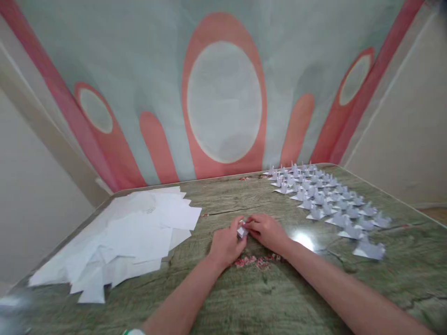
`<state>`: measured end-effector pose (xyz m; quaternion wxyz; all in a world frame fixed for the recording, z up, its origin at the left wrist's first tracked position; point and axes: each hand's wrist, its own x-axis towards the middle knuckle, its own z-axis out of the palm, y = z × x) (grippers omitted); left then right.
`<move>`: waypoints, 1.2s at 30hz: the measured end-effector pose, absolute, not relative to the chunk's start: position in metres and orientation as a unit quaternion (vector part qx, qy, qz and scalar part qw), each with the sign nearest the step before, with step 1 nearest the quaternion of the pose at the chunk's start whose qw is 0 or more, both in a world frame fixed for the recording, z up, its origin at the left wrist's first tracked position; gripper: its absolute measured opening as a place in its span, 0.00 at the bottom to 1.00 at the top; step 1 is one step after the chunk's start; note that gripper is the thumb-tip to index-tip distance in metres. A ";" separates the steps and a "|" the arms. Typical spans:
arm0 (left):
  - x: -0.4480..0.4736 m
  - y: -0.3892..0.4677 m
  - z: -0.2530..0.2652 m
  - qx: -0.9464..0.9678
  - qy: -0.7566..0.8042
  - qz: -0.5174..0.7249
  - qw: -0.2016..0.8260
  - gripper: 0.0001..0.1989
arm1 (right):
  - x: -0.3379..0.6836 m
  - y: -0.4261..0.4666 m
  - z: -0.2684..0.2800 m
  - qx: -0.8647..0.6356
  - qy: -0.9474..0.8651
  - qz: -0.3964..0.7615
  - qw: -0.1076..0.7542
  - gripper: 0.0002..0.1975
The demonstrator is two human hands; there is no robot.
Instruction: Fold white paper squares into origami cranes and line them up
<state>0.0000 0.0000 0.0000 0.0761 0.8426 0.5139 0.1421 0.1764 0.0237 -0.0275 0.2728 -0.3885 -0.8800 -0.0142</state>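
Both hands, left hand (226, 244) and right hand (267, 231), pinched together on one small folded paper (241, 231).

Your left hand (225, 244) and right hand (267, 231) meet on the table (244, 298), a folded paper piece (241, 231) between them; loose paper sheets (129, 237) lie left of your left hand, rows of folded paper figures (328, 202) right of and beyond your right hand

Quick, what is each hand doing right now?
Left hand: closed on the small folded paper.
Right hand: pinching the same paper.
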 end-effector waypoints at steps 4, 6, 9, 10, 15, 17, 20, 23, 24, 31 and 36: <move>0.001 0.001 0.002 0.844 0.516 0.129 0.071 0.27 | 0.178 0.022 -0.024 -0.376 -0.886 -0.017 0.269 0.08; 0.001 0.001 0.002 0.843 0.520 0.123 0.066 0.28 | 0.177 0.022 -0.023 -0.371 -0.889 -0.021 0.268 0.08; 0.001 0.000 0.003 0.843 0.520 0.119 0.064 0.29 | 0.176 0.022 -0.022 -0.363 -0.893 -0.028 0.266 0.08; 0.001 0.000 0.003 0.844 0.519 0.118 0.064 0.29 | 0.176 0.022 -0.022 -0.360 -0.894 -0.031 0.266 0.08; 0.001 0.001 0.004 0.848 0.512 0.120 0.070 0.29 | 0.177 0.023 -0.021 -0.347 -0.901 -0.049 0.258 0.08; 0.001 0.001 0.005 0.847 0.515 0.115 0.071 0.29 | 0.177 0.024 -0.020 -0.341 -0.903 -0.058 0.254 0.08; 0.001 0.002 0.005 0.845 0.519 0.108 0.067 0.28 | 0.176 0.024 -0.019 -0.331 -0.908 -0.071 0.247 0.08; 0.001 0.002 0.003 0.847 0.518 0.106 0.063 0.29 | 0.175 0.024 -0.018 -0.326 -0.910 -0.083 0.243 0.08; 0.000 0.002 0.002 0.847 0.517 0.106 0.062 0.29 | 0.174 0.024 -0.018 -0.324 -0.910 -0.086 0.242 0.08; 0.000 0.004 0.001 0.846 0.520 0.105 0.056 0.28 | 0.171 0.024 -0.020 -0.312 -0.913 -0.108 0.239 0.08; 0.000 0.003 0.002 0.847 0.514 0.117 0.063 0.28 | 0.170 0.024 -0.021 -0.302 -0.915 -0.117 0.239 0.07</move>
